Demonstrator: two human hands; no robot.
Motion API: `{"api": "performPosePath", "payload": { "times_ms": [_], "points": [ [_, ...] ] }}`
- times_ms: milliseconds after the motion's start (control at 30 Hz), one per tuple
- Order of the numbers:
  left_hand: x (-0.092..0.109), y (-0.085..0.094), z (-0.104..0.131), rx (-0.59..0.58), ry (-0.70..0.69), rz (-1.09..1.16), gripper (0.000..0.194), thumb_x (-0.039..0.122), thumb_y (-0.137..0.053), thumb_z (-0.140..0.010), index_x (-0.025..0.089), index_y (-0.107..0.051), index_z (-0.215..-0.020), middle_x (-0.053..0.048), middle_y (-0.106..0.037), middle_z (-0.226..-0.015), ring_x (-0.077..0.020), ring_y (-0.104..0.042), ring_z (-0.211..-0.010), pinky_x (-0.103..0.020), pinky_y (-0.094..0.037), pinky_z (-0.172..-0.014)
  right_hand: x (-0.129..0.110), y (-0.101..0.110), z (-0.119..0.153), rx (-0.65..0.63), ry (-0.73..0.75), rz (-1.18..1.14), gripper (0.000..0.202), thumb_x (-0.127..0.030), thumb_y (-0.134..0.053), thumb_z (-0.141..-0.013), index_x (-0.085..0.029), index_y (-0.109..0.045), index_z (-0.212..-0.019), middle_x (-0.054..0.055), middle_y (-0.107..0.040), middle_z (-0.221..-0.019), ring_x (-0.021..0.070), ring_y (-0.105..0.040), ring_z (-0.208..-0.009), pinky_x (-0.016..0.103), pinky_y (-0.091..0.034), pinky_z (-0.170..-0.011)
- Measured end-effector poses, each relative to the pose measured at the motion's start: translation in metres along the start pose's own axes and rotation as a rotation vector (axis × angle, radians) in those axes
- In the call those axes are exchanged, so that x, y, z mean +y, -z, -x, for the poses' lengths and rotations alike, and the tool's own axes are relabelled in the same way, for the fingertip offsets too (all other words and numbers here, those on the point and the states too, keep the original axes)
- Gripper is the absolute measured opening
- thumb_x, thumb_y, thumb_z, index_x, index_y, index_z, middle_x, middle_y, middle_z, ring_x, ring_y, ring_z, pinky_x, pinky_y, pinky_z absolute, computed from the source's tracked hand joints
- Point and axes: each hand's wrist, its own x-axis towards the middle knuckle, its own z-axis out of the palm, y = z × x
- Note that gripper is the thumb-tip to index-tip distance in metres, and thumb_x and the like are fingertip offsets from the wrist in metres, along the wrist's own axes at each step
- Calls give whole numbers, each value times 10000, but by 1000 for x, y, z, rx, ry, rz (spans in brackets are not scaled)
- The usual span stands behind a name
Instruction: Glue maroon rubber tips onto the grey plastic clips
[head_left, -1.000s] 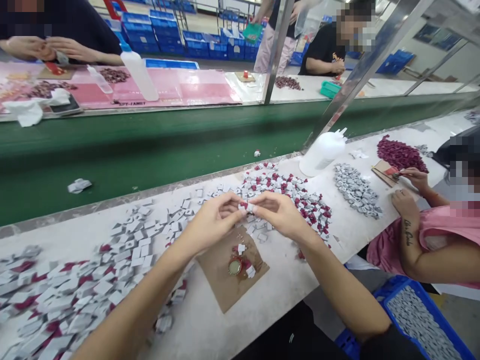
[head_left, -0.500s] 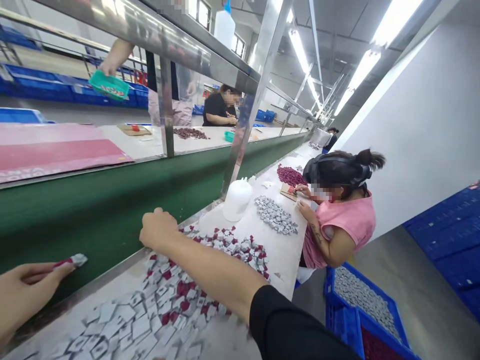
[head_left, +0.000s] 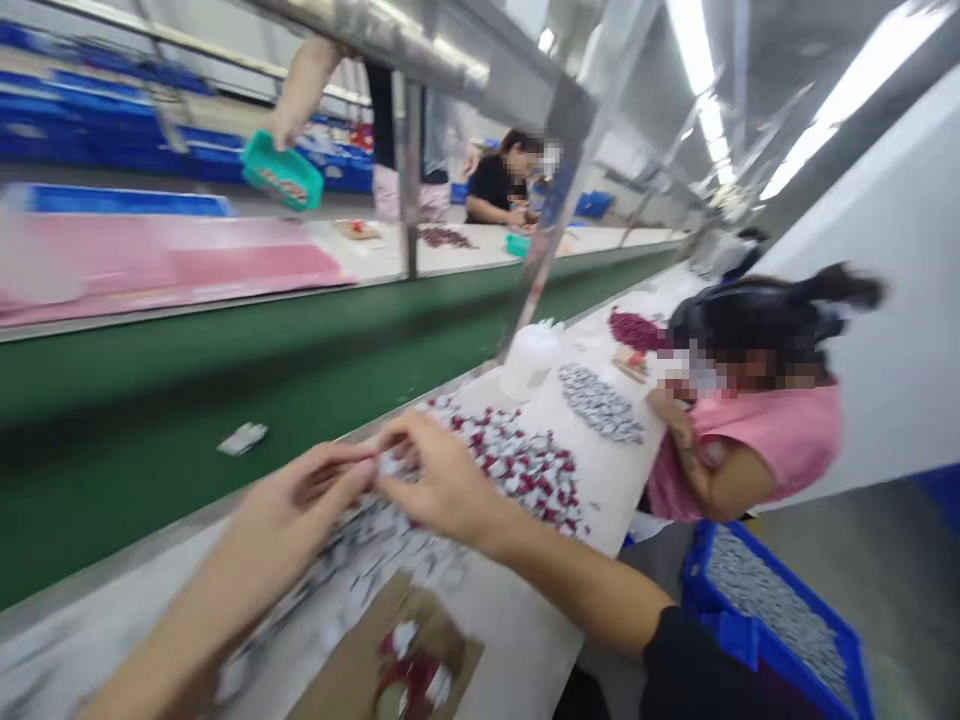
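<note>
Both hands have drawn together: half a second back the left hand (head_left: pixel 281 515) was out over the green belt (head_left: pixel 150 440), well apart from the right hand (head_left: pixel 442 485). Now they meet, fingertip to fingertip. Grip: thumb and forefinger on each side look pinched on one small pale piece (head_left: pixel 390 462), held above the counter (head_left: pixel 525 600) toward its far edge. Blur hides its outline.

Handling, judged by eye: very light, probably stiff, with little face to hold, so apt to pop out of a hard squeeze. Best taken by two opposite sides, on the finger pads, with light pressure and no twisting.

Below the grip, blurred pale pieces on the counter. Toward the near edge, a brown board (head_left: pixel 337 670) bearing red and white bits. Right of the hands, a red-and-white heap (head_left: pixel 517 470); past it a white bottle (head_left: pixel 529 362) by the far edge and a grey heap (head_left: pixel 600 402). Beyond the far edge, one pale scrap (head_left: pixel 242 438) on the green belt. Farther right, a co-worker (head_left: pixel 787 430) at the near edge.
</note>
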Motion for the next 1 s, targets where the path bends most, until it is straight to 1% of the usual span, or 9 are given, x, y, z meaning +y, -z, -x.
{"api": "performPosePath", "payload": {
  "times_ms": [67,133,267,400,600,767,867,933,1000],
  "points": [
    [22,-16,19,-30,40,98,372,617,-807,-936,255,-828,-1014,-82,-857,-1000,-317,-811,-950,-408,-677,-862,-8,6,23,31,39,16,173,-229,-734,-944,-266,-655,-1094,54,-742,-1131,247,-714,-1047,399,-599,-973],
    [36,-28,32,-51,74,186,369,599,-832,-930,238,-831,-1011,-98,-856,-1034,-307,-806,-979,-416,-672,-903,-13,14,40,67,28,-4,194,-224,-757,-928,-270,-657,-1087,56,-721,-1104,248,-695,-1017,409,-597,-954],
    [49,-34,60,8,139,254,243,452,-864,-953,235,-847,-1060,-82,-847,-1041,-259,-789,-991,-397,-656,-946,-22,28,66,-8,-176,-297,252,-359,-853,-939,-276,-713,-1132,61,-752,-1170,246,-744,-1112,381,-632,-952],
    [51,-43,95,-5,158,313,162,372,-849,-972,245,-856,-1073,-63,-823,-1011,-225,-774,-937,-374,-664,-885,-27,37,93,-113,-331,-493,238,-460,-881,-964,-276,-792,-1086,46,-814,-1060,218,-809,-1005,349,-686,-909],
    [38,-66,144,-35,202,299,137,313,-752,-1037,260,-840,-1127,-81,-786,-1110,-241,-791,-998,-409,-674,-901,-17,41,132,-252,-503,-551,243,-432,-977,-874,-283,-893,-1046,62,-875,-978,242,-858,-862,362,-741,-768],
    [29,-59,156,-102,138,56,156,255,-692,-1055,268,-794,-1173,-70,-810,-1120,-247,-771,-1018,-422,-645,-930,-6,39,154,-207,-504,-473,170,-420,-962,-882,-292,-919,-985,64,-872,-962,246,-858,-825,364,-744,-737],
    [16,-43,150,22,131,-241,207,211,-604,-1063,236,-751,-1207,-104,-786,-1188,-289,-730,-1123,-479,-609,-1013,-4,41,162,-120,-428,-321,99,-389,-923,-918,-313,-920,-982,61,-872,-1012,256,-859,-923,382,-739,-822],
    [2,-33,142,118,171,-488,240,196,-590,-1046,208,-739,-1233,-151,-752,-1247,-361,-665,-1230,-556,-559,-1087,-6,42,167,-98,-398,-252,64,-369,-899,-936,-320,-918,-973,64,-883,-1031,278,-855,-973,421,-734,-861],
    [-11,-27,133,148,191,-683,260,211,-589,-1046,183,-745,-1252,-195,-718,-1277,-426,-593,-1282,-620,-503,-1129,-9,41,170,-99,-387,-211,46,-345,-887,-942,-318,-914,-966,66,-889,-1025,295,-852,-986,446,-729,-862]
  ]
}}
